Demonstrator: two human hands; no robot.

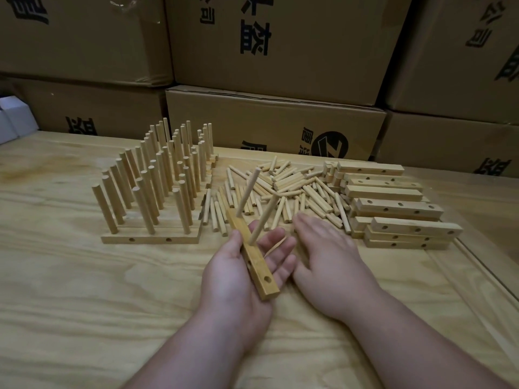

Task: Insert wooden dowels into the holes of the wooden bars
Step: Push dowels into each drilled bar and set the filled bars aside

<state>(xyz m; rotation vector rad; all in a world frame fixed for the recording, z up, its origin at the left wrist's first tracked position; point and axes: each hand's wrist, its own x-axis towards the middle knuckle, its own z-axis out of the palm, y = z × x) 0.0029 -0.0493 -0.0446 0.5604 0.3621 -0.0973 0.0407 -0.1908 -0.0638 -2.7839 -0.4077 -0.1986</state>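
1. Wooden bar (254,265) lies across my left hand (238,279), thumb curled against its edge, fingers loosely extended beneath it; I read this as a light hold.
2. Two dowels stand in the bar: far dowel (247,192) and near dowel (264,219), both tilted slightly right. An empty hole shows near the bar's close end.
3. Right hand (328,265) is just right of the bar, palm down, fingers straight and spread toward the loose dowel pile (292,192); it holds nothing.
4. Pile sits beyond the bar on the table (84,290).
5. Finished bars with upright dowels (157,181) stand left of the bar.
6. Stack of empty bars (393,203) lies right of it.
7. Cardboard boxes (275,46) are behind everything.
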